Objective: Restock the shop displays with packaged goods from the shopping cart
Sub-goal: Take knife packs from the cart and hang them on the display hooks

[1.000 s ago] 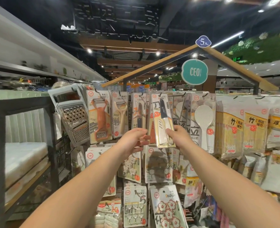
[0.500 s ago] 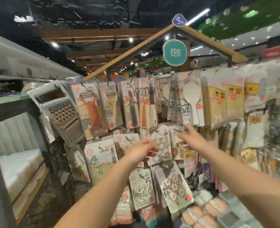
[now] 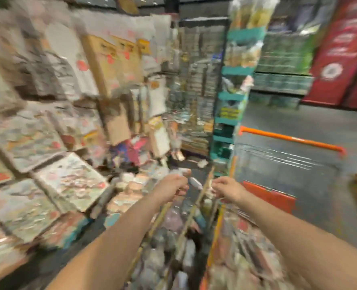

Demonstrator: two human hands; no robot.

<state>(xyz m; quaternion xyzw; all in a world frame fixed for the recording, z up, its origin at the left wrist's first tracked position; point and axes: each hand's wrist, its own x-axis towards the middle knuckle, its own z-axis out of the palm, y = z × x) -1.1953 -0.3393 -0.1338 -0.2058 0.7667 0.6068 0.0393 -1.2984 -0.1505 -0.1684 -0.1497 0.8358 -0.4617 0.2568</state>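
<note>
The shopping cart [image 3: 288, 141] stands at the lower right, its orange handle bar running from near the middle of the view out toward the right edge and slightly downward; its basket, seen through heavy blur, holds a jumble of packaged goods [image 3: 242, 248] whose shapes and long axes cannot be made out. Just left of the cart's near corner both arms reach forward side by side. The left hand [image 3: 170, 188] has its fingers curled inward, and a pale, blurred thing shows at its fingertips, but whether the hand grips it cannot be told. The right hand [image 3: 227, 190] is also loosely curled, knuckles up, close to the cart's orange edge; whether it holds or touches anything cannot be told either. The two hands are near each other but apart. To the left hangs the shop display [image 3: 72, 126], rows of flat carded packages overlapping one another and tilted in the smeared picture. Beyond the hands rises a teal rack [image 3: 230, 97] of goods, with grey floor [image 3: 299, 122] and a red banner [image 3: 338, 51] at the far right.
</note>
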